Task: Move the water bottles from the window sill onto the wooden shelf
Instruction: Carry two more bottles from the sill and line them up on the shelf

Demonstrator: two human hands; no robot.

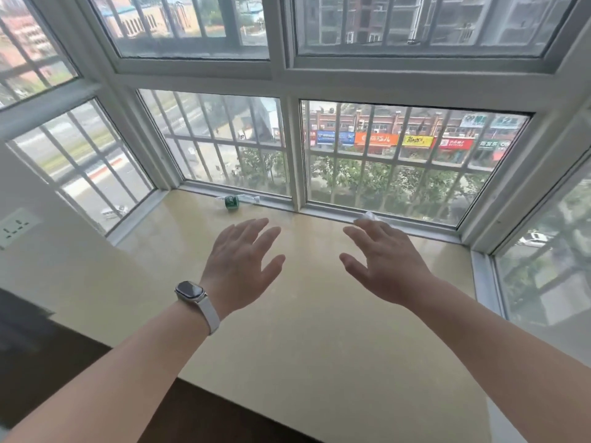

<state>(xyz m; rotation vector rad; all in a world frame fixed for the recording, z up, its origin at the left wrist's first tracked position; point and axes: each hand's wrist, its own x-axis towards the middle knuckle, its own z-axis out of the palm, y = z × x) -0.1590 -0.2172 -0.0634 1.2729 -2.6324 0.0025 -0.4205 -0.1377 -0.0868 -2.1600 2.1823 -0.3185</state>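
A clear water bottle (235, 201) with a green label lies on its side at the back of the cream window sill (303, 314), against the window frame. My left hand (243, 263), with a watch on its wrist, hovers over the sill with fingers spread, a little in front of the bottle. My right hand (380, 263) is held beside it, open too and holding nothing. Just beyond its fingertips something small, clear or white (371, 216) lies by the frame; I cannot tell what it is. No wooden shelf is in view.
Barred windows (399, 161) close in the sill at the back and both sides. A wall socket (16, 227) sits on the white wall at left. A dark surface (48, 362) lies below the sill's front edge at lower left.
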